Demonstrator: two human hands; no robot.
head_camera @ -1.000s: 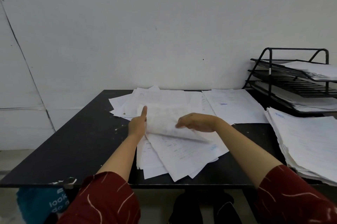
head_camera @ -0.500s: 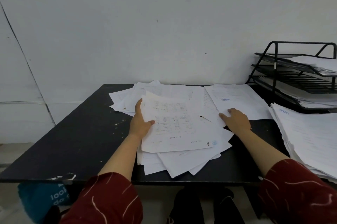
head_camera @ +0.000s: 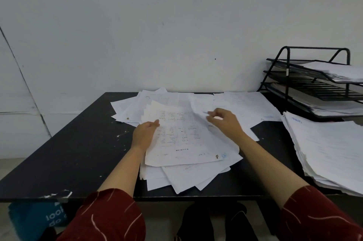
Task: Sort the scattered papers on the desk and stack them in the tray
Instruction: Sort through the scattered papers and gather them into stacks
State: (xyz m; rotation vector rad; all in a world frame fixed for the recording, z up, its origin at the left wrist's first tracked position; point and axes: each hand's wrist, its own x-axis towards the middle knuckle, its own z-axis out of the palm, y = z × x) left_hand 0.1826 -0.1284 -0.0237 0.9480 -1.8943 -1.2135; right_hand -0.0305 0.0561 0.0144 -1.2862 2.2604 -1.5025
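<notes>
Behind the black bench (head_camera: 64,152) stands a plain pale wall (head_camera: 137,24), and the bench top has some white scratches and a chipped front edge. Loose white papers (head_camera: 192,174) lie in a messy heap in the middle of the bench, with more sheets spread toward the far edge. The left hand (head_camera: 144,134) holds the left edge of a printed sheet (head_camera: 180,138) that lies on top of the heap; its thumb is on the sheet and the fingers are under it, so this edge is lifted a little. The right hand (head_camera: 224,121) is at the upper right corner of the same sheet, with the fingers curled and the fingertips close together on the edge of a paper; which sheet exactly it pinches, I cannot tell. At the far right corner stands a black wire tray (head_camera: 286,76) with three levels, and some papers already lie in it. Just in front of the tray, a thick stack of papers (head_camera: 330,148) rests on the right side of the bench. Both arms wear dark red sleeves (head_camera: 110,219) with thin white lines.
</notes>
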